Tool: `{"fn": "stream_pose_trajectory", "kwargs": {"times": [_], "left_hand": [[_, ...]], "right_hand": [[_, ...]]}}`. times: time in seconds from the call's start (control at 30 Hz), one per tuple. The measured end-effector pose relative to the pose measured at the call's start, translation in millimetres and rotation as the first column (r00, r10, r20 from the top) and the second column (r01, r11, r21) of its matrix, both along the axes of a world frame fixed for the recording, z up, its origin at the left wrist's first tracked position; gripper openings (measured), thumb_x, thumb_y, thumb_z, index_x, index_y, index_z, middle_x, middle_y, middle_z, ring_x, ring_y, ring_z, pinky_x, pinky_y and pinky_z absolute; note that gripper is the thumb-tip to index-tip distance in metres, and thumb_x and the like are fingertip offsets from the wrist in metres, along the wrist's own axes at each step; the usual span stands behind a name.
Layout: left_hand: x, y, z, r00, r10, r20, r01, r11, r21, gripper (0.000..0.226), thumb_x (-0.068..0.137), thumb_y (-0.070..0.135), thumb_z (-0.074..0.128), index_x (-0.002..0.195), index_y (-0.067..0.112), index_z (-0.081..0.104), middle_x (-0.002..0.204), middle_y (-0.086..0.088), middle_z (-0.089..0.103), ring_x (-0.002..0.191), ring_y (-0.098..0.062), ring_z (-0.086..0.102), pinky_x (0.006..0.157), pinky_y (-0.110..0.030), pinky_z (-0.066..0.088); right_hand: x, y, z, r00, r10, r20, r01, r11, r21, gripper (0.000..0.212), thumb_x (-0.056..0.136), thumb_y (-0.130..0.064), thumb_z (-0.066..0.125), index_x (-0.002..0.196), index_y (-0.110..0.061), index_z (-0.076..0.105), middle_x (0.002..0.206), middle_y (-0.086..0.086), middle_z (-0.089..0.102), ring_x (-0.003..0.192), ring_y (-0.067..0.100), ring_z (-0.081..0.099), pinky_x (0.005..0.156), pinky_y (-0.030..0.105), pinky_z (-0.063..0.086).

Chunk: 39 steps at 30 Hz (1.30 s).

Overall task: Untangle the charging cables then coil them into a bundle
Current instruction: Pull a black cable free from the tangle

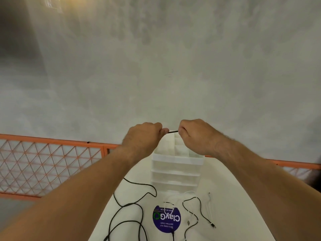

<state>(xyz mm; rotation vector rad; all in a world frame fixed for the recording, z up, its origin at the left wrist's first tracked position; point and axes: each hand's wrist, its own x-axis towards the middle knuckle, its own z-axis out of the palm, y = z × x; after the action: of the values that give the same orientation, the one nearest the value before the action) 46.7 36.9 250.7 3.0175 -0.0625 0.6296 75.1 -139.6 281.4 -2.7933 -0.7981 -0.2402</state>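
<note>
Untangling in progress: a white, round-edged table (225, 214) w/ a translucent white plastic drawer unit (177, 164) sits below a person's raised hands. The left hand (144, 136) and right hand (196, 134) are both curled tight, each pinching one end of a short, taut stretch of thin black charging cable (173, 131) that spans the gap between the fingertips, above the unit's top tray. Below the wrists, loose black cord loops (128, 204) lie on the table, nr a thin white charging cable (209, 204) that is well under the right wrist. Whether the loops join the pinched stretch can't be told, as the forearm hides it. Nothing is coiled yet. Best approach, prob.: feed the cord through the fingers w/ light tension and lift loops clear, since yanking could tighten a snag.
</note>
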Motion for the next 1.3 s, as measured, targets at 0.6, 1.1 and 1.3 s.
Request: {"fn": "stream_pose_trajectory", "kwargs": {"times": [0.6, 1.1, 1.3], "left_hand": [[6.9, 28.2, -6.7, 0.999, -0.010, -0.040, 0.003, 0.987, -0.160, 0.035, 0.103, 0.042, 0.035, 0.097, 0.022, 0.064, 0.072, 0.007, 0.053, 0.072, -0.018, 0.055, 0.062, -0.028, 0.040], [4.6, 84.3, -1.2, 0.999, 0.016, -0.030, -0.024, 0.956, -0.293, 0.043, 0.099, 0.050, 0.038, 0.107, 0.020, 0.068, 0.087, 0.000, 0.069, 0.080, -0.019, 0.063, 0.079, -0.042, 0.055], [7.8, 76.4, -10.0, 0.999, 0.043, 0.011, -0.036, 0.929, -0.368, 0.043, 0.100, 0.049, 0.038, 0.101, 0.017, 0.068, 0.079, -0.003, 0.068, 0.073, -0.021, 0.062, 0.072, -0.040, 0.055]], "right_hand": [[35.7, -36.3, -20.3, 0.966, -0.159, 0.203, 0.194, 0.967, -0.164, 0.016, 0.096, -0.013, 0.040, 0.090, -0.013, 0.055, 0.078, 0.001, 0.049, 0.073, 0.023, 0.054, 0.062, 0.032, 0.043], [56.2, -136.1, -14.9, 0.774, -0.558, 0.298, 0.595, 0.803, -0.044, 0.026, 0.097, -0.017, 0.038, 0.111, -0.008, 0.058, 0.097, 0.018, 0.059, 0.086, 0.039, 0.057, 0.072, 0.035, 0.042], [58.4, -115.8, -29.6, 0.771, -0.631, 0.092, 0.637, 0.768, -0.069, 0.033, 0.097, -0.016, 0.038, 0.126, -0.011, 0.053, 0.122, 0.016, 0.054, 0.113, 0.038, 0.052, 0.095, 0.043, 0.046]]}}
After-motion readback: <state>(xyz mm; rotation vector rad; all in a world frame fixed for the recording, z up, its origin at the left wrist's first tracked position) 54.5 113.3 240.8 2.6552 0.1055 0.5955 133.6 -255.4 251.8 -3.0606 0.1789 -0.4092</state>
